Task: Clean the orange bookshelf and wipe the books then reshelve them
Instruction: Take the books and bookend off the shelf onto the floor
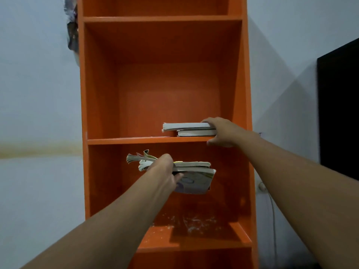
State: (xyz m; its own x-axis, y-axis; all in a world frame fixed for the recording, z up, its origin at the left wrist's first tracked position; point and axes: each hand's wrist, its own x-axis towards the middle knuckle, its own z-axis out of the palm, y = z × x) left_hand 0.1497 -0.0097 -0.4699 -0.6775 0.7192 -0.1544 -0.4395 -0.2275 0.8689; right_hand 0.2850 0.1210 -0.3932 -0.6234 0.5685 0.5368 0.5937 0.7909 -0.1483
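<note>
**Pale wall frames orange bookshelf, with books in both hands**

On my feed from the head camera, the bookshelf stands against the wall. A dark panel is at the far right, and a thin cable hangs near the bookshelf's right side. The person's right hand is closed over the right end of two books. These lie flat, one on the other, on the middle shelf, toward its right side. The fingers lie over the top cover, and the thumb sits lower, at the shelf's front edge. The left hand grips a bundle of worn books with curled page corners. I see the bundle held in the air in front of the compartment below, resting on no shelf. White specks lie scattered on the lower shelf.
</note>
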